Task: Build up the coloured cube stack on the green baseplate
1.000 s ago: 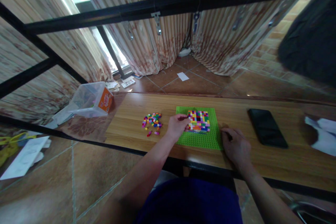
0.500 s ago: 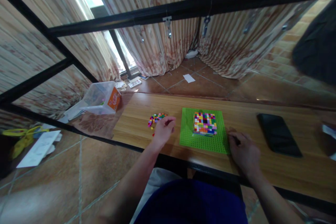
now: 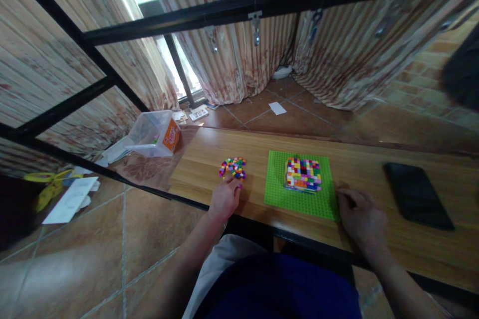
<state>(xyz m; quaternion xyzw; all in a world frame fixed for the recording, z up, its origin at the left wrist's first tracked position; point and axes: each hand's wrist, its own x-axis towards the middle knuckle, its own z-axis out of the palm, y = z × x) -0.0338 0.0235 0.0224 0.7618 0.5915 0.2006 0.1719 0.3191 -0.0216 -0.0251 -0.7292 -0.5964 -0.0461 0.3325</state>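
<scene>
My left hand (image 3: pixel 225 197) reaches down to the near side of a pile of small coloured toy bricks (image 3: pixel 232 163). Its fingers are bunched together among the nearest bricks, and what is between the fingertips is hidden. A green studded baseplate (image 3: pixel 277 194) lies to the right of the pile. On it stands a block-shaped build of many-coloured bricks (image 3: pixel 303 175) with a dark square gap in its top. My right hand (image 3: pixel 362 217) rests on the table at the baseplate's right edge, fingers curled in and thumb against them. Whether it pinches anything does not show.
A black phone (image 3: pixel 418 194) lies on the wooden table (image 3: pixel 202 159), right of my right hand. A clear plastic box (image 3: pixel 149 134) with an orange label stands beyond the table's left end. A black metal bar (image 3: pixel 232 16) crosses above the table's far side.
My left hand has come down and nearer to me, from over the right side of the brick pile to its near edge. My right hand stays beside the baseplate. The view has shifted slightly.
</scene>
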